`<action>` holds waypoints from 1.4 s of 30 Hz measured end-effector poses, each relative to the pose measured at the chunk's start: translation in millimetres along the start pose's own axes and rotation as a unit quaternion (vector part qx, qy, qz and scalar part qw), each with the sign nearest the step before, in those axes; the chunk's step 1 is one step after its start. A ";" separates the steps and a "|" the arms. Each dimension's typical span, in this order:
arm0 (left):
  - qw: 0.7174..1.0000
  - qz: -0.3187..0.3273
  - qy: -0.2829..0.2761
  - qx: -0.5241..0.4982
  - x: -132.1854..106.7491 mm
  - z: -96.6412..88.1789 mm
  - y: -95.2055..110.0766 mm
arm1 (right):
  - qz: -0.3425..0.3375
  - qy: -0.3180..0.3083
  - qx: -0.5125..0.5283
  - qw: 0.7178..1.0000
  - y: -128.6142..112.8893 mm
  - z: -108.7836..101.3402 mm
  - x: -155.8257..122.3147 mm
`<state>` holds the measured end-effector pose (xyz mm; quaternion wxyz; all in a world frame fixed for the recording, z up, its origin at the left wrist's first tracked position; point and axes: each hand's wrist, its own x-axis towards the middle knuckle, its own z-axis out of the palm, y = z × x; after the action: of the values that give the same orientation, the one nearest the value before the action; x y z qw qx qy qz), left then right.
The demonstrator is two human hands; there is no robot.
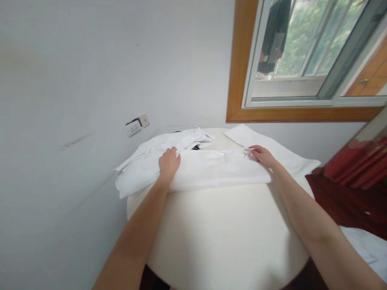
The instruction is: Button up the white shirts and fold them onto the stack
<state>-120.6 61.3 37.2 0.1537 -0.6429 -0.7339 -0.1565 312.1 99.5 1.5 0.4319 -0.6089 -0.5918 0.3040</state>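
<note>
A white cloth (217,171), folded into a long band, lies across the far half of a round white table (223,237). My left hand (168,162) rests on the cloth's left end, fingers curled down over the fabric. At the band's upper right edge my right hand (261,155) pinches the fabric with its fingertips. Behind my left hand sits a heap of crumpled white clothing (157,151), part of it hanging over the table's left edge.
A second folded white cloth (272,149) lies at the back right of the table. A wall socket (133,128) is on the white wall behind. A wood-framed window (302,60) is at upper right, and red-brown furniture (353,177) stands to the right.
</note>
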 end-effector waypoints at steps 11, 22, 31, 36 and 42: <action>0.997 -0.051 -0.045 -0.038 6.3 -2.5 -40.7 | -0.225 -0.093 -0.359 0.901 10.2 -11.2 9.4; 0.997 -0.074 -0.015 0.016 -0.4 11.8 -36.6 | -0.182 0.074 -0.473 0.859 -23.5 0.5 -5.5; 0.995 -0.099 -0.003 0.031 -1.6 7.3 -40.3 | -0.071 0.180 -0.493 0.848 -27.5 9.0 0.2; 0.994 -0.109 -0.013 0.029 -2.6 7.0 -40.1 | -0.072 0.159 -0.533 0.828 -24.2 15.8 12.3; 0.996 -0.086 0.025 0.021 -4.7 -11.7 -27.3 | -0.139 0.161 -0.530 0.821 -45.0 18.2 -0.4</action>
<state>-146.8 48.7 44.9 0.1713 -0.5695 -0.7859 -0.1694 275.4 98.8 33.3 0.1694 -0.6952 -0.6621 -0.2226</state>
